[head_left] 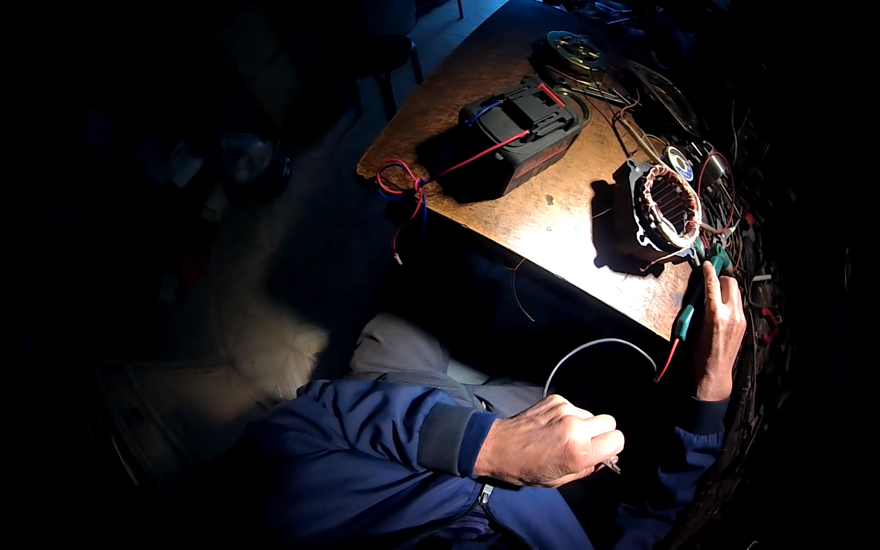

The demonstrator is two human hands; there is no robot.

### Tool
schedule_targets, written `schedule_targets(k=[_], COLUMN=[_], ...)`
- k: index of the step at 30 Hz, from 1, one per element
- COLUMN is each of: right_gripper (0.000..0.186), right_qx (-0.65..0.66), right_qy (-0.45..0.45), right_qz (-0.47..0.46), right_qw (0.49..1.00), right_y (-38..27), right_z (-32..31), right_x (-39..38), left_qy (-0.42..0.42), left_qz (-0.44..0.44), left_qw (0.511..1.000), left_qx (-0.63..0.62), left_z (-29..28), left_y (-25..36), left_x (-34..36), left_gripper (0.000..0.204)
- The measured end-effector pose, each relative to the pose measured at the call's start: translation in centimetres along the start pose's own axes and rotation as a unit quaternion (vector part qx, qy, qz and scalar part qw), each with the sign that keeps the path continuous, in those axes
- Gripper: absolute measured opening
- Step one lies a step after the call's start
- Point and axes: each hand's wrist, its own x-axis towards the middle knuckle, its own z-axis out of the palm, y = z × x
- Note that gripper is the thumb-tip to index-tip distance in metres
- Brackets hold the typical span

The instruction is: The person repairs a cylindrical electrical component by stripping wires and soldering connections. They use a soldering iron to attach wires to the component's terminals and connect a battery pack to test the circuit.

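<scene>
My right hand (720, 321) is at the table's right side, its fingertips closed on a green clip (720, 258) beside the wire-wound stator (669, 207). The stator stands on the wooden table, its ring of copper windings facing up. Left of that hand hangs another green clip (685, 323), with a red wire running down from it. Closer to my body, my left hand (555, 446) is a fist with a small metallic tip (612, 466) poking out by the fingers; most of what it holds is hidden. A grey wire (596, 344) arches from near this hand toward the red one.
A black battery (527, 133) with red and blue leads sits on the wooden table (550, 220); the knotted leads (418, 183) hang over its edge. Behind are a round metal part (576, 53) and a small spool (679, 163). Tangled wires and parts crowd the right side.
</scene>
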Motion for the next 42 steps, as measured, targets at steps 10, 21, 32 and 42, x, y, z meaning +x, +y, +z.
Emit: schedule_targets(k=[10,21,32,42], right_gripper=[0.036,0.043,0.04,0.015], right_qx=[0.048,0.233,0.279,0.371], right_qy=[0.102,0.097,0.114,0.251], right_qz=[0.04,-0.081,-0.124,0.107], right_qw=[0.993,0.964,0.946,0.888], right_y=[-6.4,-18.6,-19.0,-14.5], right_z=[-5.6,-6.7,-6.5,-4.7], right_x=[0.4,2.3,3.2,2.4], left_qy=[-0.005,0.002,-0.028,0.047], left_qz=[-0.129,-0.06,-0.168,-0.122], left_qw=[0.986,0.982,0.981,0.987], left_qx=[-0.109,0.182,0.091,0.088], left_z=[-2.5,-4.0,-8.8,-13.6], left_y=[-1.6,-6.5,-5.8,-0.8], left_x=[-1.7,-7.8,-7.4,3.6], left_gripper=[0.012,0.029,0.04,0.01])
